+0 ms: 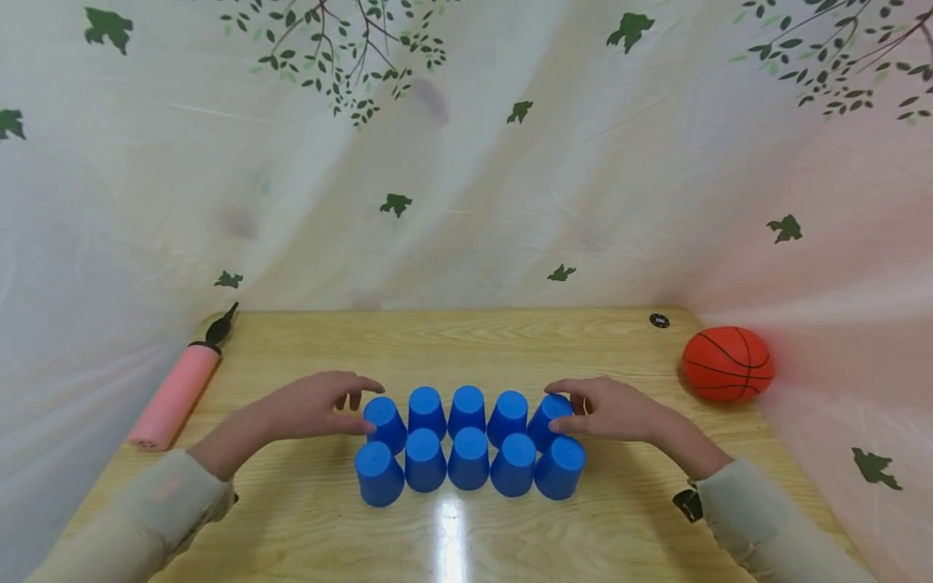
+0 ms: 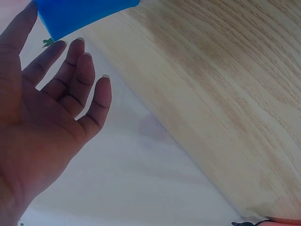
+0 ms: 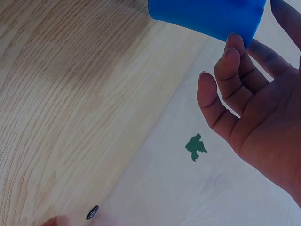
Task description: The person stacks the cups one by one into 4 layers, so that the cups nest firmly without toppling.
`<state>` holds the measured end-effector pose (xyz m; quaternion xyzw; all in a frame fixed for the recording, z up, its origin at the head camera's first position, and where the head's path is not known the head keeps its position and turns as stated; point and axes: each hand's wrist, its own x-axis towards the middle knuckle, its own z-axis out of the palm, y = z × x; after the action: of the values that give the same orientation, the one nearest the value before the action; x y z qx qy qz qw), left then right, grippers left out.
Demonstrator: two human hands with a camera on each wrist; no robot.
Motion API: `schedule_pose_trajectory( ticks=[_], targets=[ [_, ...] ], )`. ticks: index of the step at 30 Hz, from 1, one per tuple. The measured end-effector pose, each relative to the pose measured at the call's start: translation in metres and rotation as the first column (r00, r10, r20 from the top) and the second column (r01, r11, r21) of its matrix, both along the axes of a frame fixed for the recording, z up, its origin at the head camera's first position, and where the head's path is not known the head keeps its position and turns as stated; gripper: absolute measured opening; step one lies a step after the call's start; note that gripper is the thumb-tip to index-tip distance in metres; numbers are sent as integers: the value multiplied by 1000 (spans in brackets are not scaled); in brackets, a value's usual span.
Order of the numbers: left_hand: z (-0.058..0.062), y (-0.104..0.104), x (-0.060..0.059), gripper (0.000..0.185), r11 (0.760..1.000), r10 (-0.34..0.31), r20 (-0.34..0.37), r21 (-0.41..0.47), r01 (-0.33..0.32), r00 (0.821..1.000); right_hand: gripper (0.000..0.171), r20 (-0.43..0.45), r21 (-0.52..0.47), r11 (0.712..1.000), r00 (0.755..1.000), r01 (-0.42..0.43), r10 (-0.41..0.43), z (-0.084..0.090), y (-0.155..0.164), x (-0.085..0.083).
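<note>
Several blue cups stand upside down in two touching rows at the middle of the wooden table [image 1: 627, 534]. My left hand [image 1: 317, 405] lies at the left end of the back row. Its fingers [image 2: 77, 75] are nearly straight, and thumb and forefinger tips touch the back-left cup [image 1: 385, 423] [image 2: 80, 14]. My right hand [image 1: 612, 409] is at the right end. Its lightly bent fingers [image 3: 225, 80] and thumb hold the back-right cup [image 1: 548, 417] [image 3: 207, 16] between them.
An orange ball [image 1: 726, 364] rests at the table's right edge. A pink hand pump [image 1: 175, 394] lies along the left edge. A small black disc [image 1: 659, 321] sits near the far right corner. A leaf-printed sheet [image 1: 466, 162] hangs behind and at both sides.
</note>
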<state>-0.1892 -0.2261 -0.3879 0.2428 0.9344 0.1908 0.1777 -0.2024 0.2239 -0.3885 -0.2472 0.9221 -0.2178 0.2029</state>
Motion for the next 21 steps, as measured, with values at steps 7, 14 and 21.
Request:
schedule_pose_trajectory(
  ticks=[7,14,21],
  targets=[
    [3,6,2,57,1000,14,25,2,-14,1000,63,-12,-3,1000,1000,-1,1,-1,0,-1],
    [3,7,0,57,1000,13,38,-5,-12,999,60,-12,1,1000,1000,-3,3,-1,-1,0],
    [0,8,-3,57,1000,-8,31,-12,8,999,58,-8,5,1000,1000,9,-9,-3,-1,-2]
  ],
)
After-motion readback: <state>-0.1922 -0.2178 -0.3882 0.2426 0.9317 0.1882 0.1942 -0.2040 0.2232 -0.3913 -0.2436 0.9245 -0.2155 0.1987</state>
